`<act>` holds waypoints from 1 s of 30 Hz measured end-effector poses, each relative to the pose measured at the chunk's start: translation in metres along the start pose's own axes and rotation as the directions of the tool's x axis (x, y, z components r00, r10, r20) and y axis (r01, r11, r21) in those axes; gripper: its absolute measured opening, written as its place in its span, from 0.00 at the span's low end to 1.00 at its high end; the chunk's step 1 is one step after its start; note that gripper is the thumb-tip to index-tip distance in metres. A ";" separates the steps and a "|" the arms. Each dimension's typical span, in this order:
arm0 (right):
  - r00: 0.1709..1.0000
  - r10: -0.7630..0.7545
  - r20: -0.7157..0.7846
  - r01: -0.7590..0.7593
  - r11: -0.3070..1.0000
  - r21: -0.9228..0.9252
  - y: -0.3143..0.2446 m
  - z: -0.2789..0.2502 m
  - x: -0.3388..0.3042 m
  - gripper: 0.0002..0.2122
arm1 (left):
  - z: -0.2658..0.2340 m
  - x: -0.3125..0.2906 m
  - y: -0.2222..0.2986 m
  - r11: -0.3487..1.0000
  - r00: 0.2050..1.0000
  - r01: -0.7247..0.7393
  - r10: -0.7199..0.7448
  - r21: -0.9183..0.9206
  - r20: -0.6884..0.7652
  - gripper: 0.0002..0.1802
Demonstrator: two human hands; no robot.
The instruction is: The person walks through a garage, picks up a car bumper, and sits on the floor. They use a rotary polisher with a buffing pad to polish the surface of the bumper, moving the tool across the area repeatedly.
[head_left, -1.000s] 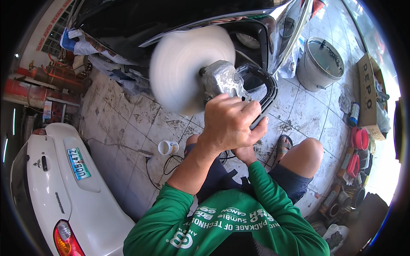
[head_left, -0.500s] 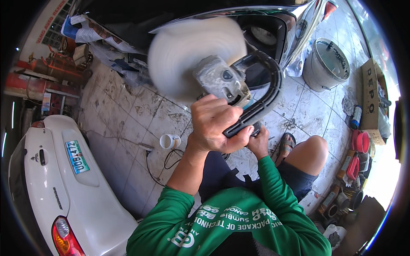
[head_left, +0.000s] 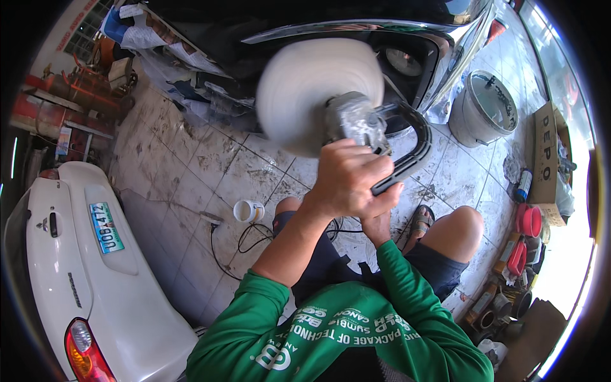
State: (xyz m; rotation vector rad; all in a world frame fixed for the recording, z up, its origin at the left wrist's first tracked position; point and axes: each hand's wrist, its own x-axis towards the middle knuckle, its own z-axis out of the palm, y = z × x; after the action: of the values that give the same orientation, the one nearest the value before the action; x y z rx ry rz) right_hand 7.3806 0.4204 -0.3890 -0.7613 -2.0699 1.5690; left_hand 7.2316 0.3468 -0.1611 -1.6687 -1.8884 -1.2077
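Observation:
A polisher (head_left: 353, 118) with a grey, scuffed head and a black loop handle (head_left: 423, 137) is held out in front of me. Its round white pad (head_left: 305, 95) is smeared by motion and overlaps the front of a dark car (head_left: 223, 38); whether it touches the car I cannot tell. My left hand (head_left: 350, 178) wraps round the polisher just behind its head, near the lower end of the loop. Below it, my right hand (head_left: 379, 226) grips the rear of the polisher, with most of its fingers hidden behind the left hand.
A white car (head_left: 121, 274) stands at the left. A white cup (head_left: 248, 211) and a black cord (head_left: 254, 237) lie on the dirty tiled floor (head_left: 191, 172). At the right are a grey bucket (head_left: 480, 111), a cardboard box (head_left: 547, 159) and several red containers and cans.
Both hands have carried the polisher to the right along the dark car's front, and its head has turned a little. The pad is blurred in both frames.

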 end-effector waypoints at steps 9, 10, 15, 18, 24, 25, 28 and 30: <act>0.989 0.105 0.106 -0.091 0.987 -0.133 -0.008 -0.021 -0.020 0.12 | -0.026 -0.039 0.002 0.975 0.974 0.204 -0.212 -0.088 -0.084 0.12; 0.993 0.042 0.113 -0.022 0.984 -0.179 -0.011 -0.023 -0.022 0.12 | -0.031 -0.040 0.003 0.969 0.966 0.231 -0.239 -0.086 -0.098 0.11; 0.981 0.168 0.094 -0.161 0.984 -0.069 -0.030 -0.026 -0.029 0.11 | -0.022 -0.020 0.003 0.980 0.980 0.183 -0.189 -0.082 -0.063 0.12; 0.954 0.288 0.083 -0.286 0.958 -0.029 -0.010 -0.024 -0.033 0.12 | 0.011 -0.008 -0.003 0.985 0.990 0.138 -0.135 -0.103 0.035 0.14; 0.939 0.300 0.168 -0.326 0.933 0.151 0.007 -0.009 -0.039 0.14 | 0.051 -0.007 -0.002 0.988 0.991 0.116 -0.108 -0.105 0.075 0.18; 0.965 0.204 0.163 -0.223 0.969 0.108 0.023 0.000 -0.039 0.14 | 0.044 -0.012 -0.002 0.987 0.989 0.127 -0.118 -0.102 0.087 0.18; 0.982 0.060 0.179 -0.082 0.990 0.116 0.021 0.016 -0.042 0.14 | 0.010 -0.037 -0.001 0.986 0.983 0.166 -0.163 -0.030 0.088 0.16; 0.948 0.169 0.270 -0.202 0.975 0.097 0.006 0.031 -0.037 0.15 | -0.023 -0.050 -0.001 0.981 0.979 0.188 -0.191 0.046 0.071 0.14</act>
State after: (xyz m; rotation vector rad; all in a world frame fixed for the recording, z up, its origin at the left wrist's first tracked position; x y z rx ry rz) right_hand 7.3899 0.3746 -0.4039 -0.7578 -2.1043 1.9767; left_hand 7.2363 0.2974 -0.1846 -1.5629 -2.1445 -1.1849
